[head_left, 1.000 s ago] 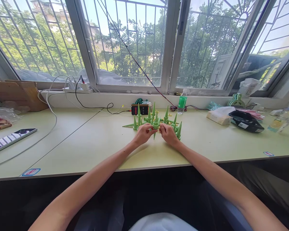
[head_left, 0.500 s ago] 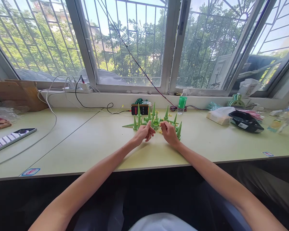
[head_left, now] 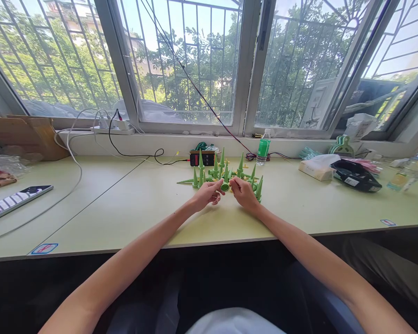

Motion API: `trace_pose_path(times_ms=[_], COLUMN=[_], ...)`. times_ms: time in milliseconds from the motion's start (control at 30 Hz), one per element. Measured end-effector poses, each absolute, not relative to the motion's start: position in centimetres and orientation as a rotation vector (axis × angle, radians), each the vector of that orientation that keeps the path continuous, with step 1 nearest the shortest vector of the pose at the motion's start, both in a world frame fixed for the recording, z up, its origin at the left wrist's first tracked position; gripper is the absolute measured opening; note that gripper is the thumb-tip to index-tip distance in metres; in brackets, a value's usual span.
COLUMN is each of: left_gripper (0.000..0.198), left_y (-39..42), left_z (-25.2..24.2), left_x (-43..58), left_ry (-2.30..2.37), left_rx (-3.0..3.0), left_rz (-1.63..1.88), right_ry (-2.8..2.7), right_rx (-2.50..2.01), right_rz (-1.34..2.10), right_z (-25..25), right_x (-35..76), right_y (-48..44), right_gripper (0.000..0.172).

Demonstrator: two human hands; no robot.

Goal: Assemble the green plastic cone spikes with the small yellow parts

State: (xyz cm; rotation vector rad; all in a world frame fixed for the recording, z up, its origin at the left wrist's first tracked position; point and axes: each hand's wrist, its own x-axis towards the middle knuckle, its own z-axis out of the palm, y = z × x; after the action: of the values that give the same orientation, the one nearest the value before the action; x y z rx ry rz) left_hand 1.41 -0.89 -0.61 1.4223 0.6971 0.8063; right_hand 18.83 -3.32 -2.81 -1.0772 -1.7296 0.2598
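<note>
Worktop (head_left: 132,204) carries a cluster of green plastic spikes (head_left: 226,170) just beyond both hands, most standing point up. One lies on its side (head_left: 185,181) beyond the left hand. Small yellow fittings (head_left: 245,167) lie loose among them.

Left hand (head_left: 205,195): fingers curled, thumb and forefinger closed on the round open end of one green spike (head_left: 225,186), held low over the worktop between the two hands.

Right hand (head_left: 244,194): fingertips drawn together against the other side of that spike. Whether they grip the spike itself or a small yellow piece cannot be told at this range.

Assessment: one spike is in work. The upright spikes look set aside as handled, though whether each carries a yellow fitting is too small to confirm. Loose yellow fittings and the fallen spike suggest work remains.

Beyond the cluster: a black device (head_left: 202,159) and a green-labelled bottle (head_left: 264,147), neither touched.
</note>
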Motion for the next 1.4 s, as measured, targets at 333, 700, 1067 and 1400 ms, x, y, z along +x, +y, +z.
trace_pose_path(times_ms=[333,700,1067,1400], left_gripper=[0.043,0.022,0.056,0.06], left_y=[-1.4,-0.6,-1.4,-1.2], left_z=[-0.8,-1.6,-0.9,-0.6], left_x=[1.2,1.6,1.9,1.7], left_ry=[0.742,0.825,0.94,0.772], left_rx=[1.77,2.188,1.942,1.537], left_rz=[0.929,1.212,1.015,0.778], right_ry=[-1.778,-1.75,-1.599,-1.709], right_rx=[-1.121,-1.151,-1.119,-1.065], right_rz=[0.124,0.116,0.133,0.228], right_z=[-2.9,-3.1,-2.8,-2.8], right_x=[18.9,18.6,18.8,18.5], right_y=[-3.1,-2.8,-3.0,-3.4], right_gripper=[0.039,0.041,0.038,0.036])
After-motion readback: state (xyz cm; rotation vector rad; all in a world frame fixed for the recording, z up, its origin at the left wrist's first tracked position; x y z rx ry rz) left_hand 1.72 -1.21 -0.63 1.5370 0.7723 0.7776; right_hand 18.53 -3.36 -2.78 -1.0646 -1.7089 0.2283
